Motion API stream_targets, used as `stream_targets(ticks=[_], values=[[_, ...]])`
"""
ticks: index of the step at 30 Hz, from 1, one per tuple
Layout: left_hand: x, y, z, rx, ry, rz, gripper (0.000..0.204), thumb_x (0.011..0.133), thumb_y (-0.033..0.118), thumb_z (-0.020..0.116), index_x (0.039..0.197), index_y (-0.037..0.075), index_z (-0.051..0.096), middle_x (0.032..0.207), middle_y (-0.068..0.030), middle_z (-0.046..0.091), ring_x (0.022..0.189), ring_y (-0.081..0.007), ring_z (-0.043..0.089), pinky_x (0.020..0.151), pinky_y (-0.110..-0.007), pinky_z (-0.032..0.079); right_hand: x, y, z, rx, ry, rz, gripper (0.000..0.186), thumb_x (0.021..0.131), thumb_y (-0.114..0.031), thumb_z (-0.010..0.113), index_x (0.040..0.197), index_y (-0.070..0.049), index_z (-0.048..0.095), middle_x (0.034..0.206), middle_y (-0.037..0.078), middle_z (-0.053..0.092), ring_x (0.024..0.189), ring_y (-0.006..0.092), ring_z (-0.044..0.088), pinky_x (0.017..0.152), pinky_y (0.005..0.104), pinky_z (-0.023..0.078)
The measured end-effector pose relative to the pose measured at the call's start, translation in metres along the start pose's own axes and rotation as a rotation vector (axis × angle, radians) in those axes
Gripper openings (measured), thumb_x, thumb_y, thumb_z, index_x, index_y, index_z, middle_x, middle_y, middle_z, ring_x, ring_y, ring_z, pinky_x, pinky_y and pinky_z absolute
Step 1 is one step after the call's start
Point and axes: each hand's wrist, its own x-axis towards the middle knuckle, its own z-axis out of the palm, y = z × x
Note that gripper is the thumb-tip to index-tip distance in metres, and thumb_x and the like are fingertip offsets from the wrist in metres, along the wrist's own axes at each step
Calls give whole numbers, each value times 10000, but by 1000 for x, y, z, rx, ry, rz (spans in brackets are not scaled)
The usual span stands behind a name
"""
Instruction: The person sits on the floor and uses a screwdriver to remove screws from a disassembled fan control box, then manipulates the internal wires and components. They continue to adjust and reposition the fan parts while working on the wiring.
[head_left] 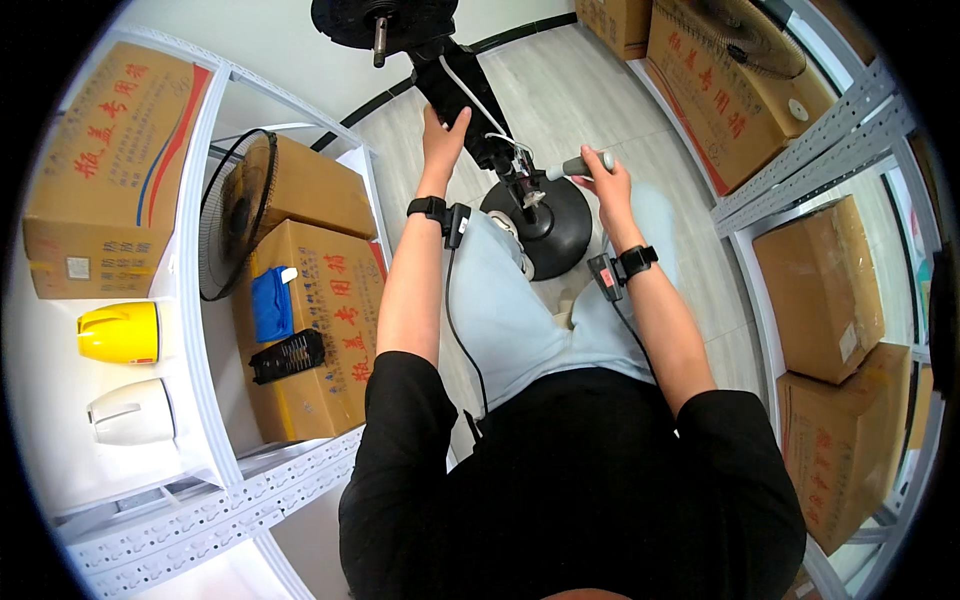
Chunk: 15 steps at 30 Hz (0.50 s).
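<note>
A black stand fan without its grille and blades leans up in front of me; its column [462, 100] rises from a round black base [565, 240] on the floor. At the top the motor head shows a bare metal shaft [380, 42]. My left hand [442, 150] is wrapped against the column, with some of its fingers hidden behind it. In my right hand [610, 188] is a screwdriver [572, 167] with a grey handle, pointing left toward the lower column. White wires [510, 140] hang loose there, beside an exposed part [530, 190]. The screwdriver's tip is too small to make out.
A white shelf on the left bears a yellow cup-shaped container [120, 333], a white one [132, 412] and cartons [120, 170]. Near them are a fan grille [235, 215], a blue cloth [271, 303] and a black slotted part [288, 357]. More cartons [825, 290] fill the right shelves.
</note>
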Motion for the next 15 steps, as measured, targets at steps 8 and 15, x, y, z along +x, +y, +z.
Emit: stream_targets(ticks=[8,15], values=[[-20,-52,20,160,174,-184,668,842,254,703,1340,-64,391,1176,-214,592,1037,-276,613,901,-374,481,-12,15,-2,194,3,106,292,866,-195,723,996,50,630,920,103,668,826,167,671,723,268,604],[-48,-55,46,-210,341,-585,529,890,351,661,1080,-76,415,885,-163,559,680,-234,625,544,-296,536,-18,30,9,332,-37,161,310,887,-129,688,1097,67,572,1034,138,640,915,187,660,805,279,593]])
